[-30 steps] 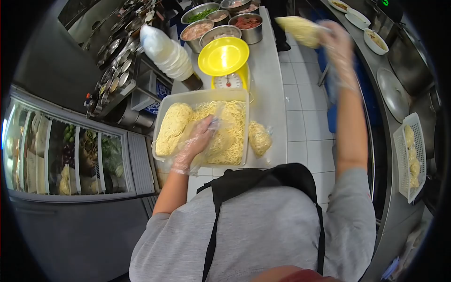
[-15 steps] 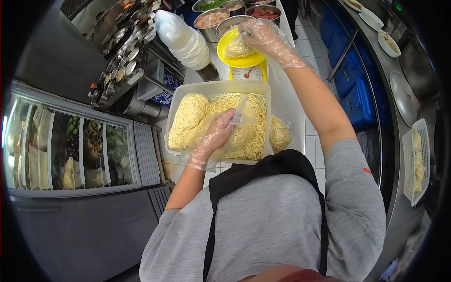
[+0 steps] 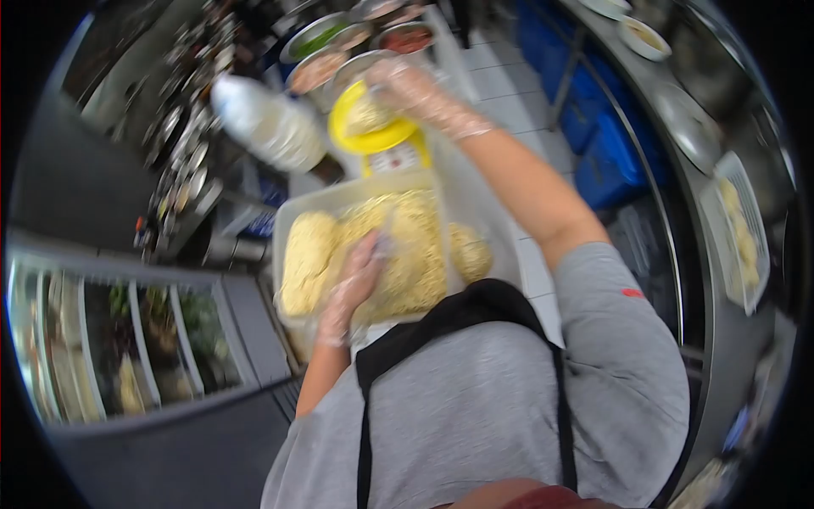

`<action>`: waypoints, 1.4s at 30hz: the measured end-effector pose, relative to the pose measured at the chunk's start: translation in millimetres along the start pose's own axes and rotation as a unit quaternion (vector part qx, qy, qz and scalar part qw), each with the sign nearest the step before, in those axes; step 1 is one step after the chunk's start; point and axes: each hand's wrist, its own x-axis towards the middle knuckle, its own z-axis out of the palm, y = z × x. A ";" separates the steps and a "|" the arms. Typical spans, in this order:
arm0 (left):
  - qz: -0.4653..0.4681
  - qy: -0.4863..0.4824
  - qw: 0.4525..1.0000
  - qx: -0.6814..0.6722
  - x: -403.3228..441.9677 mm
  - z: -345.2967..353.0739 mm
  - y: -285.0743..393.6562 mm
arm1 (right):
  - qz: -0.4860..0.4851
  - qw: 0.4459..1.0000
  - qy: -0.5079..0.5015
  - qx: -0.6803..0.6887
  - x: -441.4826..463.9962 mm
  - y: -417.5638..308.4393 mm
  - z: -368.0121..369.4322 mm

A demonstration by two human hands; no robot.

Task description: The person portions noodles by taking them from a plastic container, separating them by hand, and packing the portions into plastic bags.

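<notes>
My right hand (image 3: pixel 405 92), in a clear plastic glove, is at the far edge of the yellow weighing pan (image 3: pixel 394 137). Its bent fingers grip a small clump of noodles (image 3: pixel 367 116) lying in the pan. Below the pan stands the yellow dial scale (image 3: pixel 395 159). My gloved left hand (image 3: pixel 359 270) is closed over a translucent tub (image 3: pixel 292 204) of yellow noodles (image 3: pixel 428 284), with a thin clear plastic bag (image 3: pixel 397 250) at its fingers. A large noodle mound (image 3: pixel 309 263) fills the tub's left side. Motion blur softens both hands.
A bagged noodle bundle (image 3: pixel 469 253) sits right of the tub. A tall stack wrapped in plastic (image 3: pixel 267 123) stands left of the scale. Steel bowls of ingredients (image 3: pixel 318 69) are at the back. A glass-front fridge (image 3: pixel 127 348) is left, blue bins (image 3: pixel 606 161) right.
The camera view has turned, so the table scene sits further left and is blurred. My right hand stays at the pan's noodles; my left hand stays over the tub.
</notes>
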 end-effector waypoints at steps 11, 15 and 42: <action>0.004 0.008 0.994 0.107 1.7 -8.3 -66.4 | 0.220 0.895 0.311 -0.231 -197.3 77.8 -271.0; -0.015 -0.013 0.992 0.121 8.3 -15.4 -50.8 | 0.260 0.758 0.405 -0.440 -338.2 106.2 -408.4; -0.217 0.097 0.946 -0.220 21.8 -12.9 10.5 | 0.794 0.429 0.111 -0.417 -600.1 103.6 -614.1</action>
